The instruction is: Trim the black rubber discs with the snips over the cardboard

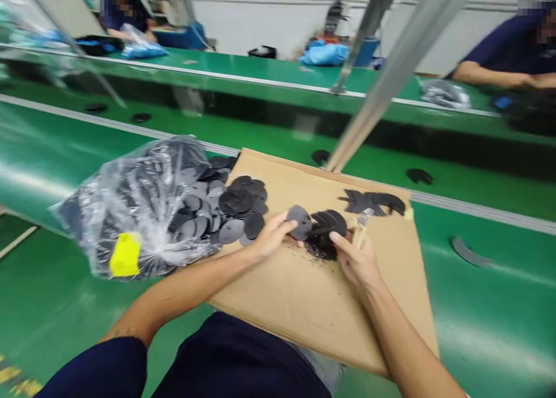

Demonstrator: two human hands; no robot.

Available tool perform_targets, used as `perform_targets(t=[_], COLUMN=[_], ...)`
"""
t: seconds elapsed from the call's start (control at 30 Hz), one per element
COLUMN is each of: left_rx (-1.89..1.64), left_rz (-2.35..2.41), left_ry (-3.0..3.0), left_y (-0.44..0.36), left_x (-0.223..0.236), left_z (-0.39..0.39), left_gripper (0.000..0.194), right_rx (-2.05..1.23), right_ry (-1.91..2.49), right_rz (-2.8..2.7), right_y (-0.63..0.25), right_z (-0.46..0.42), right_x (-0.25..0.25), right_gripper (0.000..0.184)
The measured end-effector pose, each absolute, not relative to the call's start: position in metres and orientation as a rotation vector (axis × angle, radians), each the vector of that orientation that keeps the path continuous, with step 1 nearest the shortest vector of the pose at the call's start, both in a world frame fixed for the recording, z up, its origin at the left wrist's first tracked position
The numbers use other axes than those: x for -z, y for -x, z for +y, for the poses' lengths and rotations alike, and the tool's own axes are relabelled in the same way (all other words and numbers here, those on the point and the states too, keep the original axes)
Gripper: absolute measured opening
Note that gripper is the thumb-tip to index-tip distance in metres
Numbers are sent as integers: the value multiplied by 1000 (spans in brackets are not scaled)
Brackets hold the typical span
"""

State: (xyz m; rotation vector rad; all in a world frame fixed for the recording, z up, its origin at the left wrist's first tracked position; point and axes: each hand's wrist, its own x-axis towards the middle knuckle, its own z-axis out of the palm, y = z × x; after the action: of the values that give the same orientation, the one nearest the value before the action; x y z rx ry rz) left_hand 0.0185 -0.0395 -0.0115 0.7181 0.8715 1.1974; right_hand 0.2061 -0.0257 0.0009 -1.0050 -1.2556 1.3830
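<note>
Between the thumb and fingers of my left hand (273, 236) is a flat black disc (299, 221) with a small hole. Close to its right, my right hand (358, 262) has its thumb on another rounded black piece (336, 221). A pale yellow tool (359, 234) also sits in the right hand; its kind is unclear. Small black scraps (321, 247) lie beneath both hands on a cardboard sheet (278, 311). Left of my hands, loose black discs (232, 231) spill from a clear plastic bag (130, 195) bearing a yellow label (125, 254).
Black curved offcuts (373, 202) lie at the cardboard's far right. A slanted metal post (382, 85) rises behind it. More black pieces (419, 176) rest on the green belt (269, 128). Two people work across the line, near a blue bag (324, 54).
</note>
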Motion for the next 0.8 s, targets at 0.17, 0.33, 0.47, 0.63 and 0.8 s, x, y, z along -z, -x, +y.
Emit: perform_targets(t=[0.17,0.33,0.47,0.63,0.8], left_rx=[-1152,-1161,-1143,-1247,-1335], left_rz=[861,936,961,1034,1158], left_ry=[-805,-889,-950,-1007,-981], left_y=[-14,-15,-16,-15,-15], left_x=[16,12,11,10,7], left_z=[-46,-49,-51,-55,-54], left_gripper=[29,41,43,34,29], right_rx=[-1392,-1439,-1437,-1394,-1260], right_ry=[1075,1051,1054,1023,956], right_rz=[-1122,-1083,-1069,-1056,-1272], right_y=[-211,-207,-208,-208,-213], right_z=[-31,-32,-34,-34,-37], right_x=[11,10,10,8,3], right_gripper=[45,46,45,40,28])
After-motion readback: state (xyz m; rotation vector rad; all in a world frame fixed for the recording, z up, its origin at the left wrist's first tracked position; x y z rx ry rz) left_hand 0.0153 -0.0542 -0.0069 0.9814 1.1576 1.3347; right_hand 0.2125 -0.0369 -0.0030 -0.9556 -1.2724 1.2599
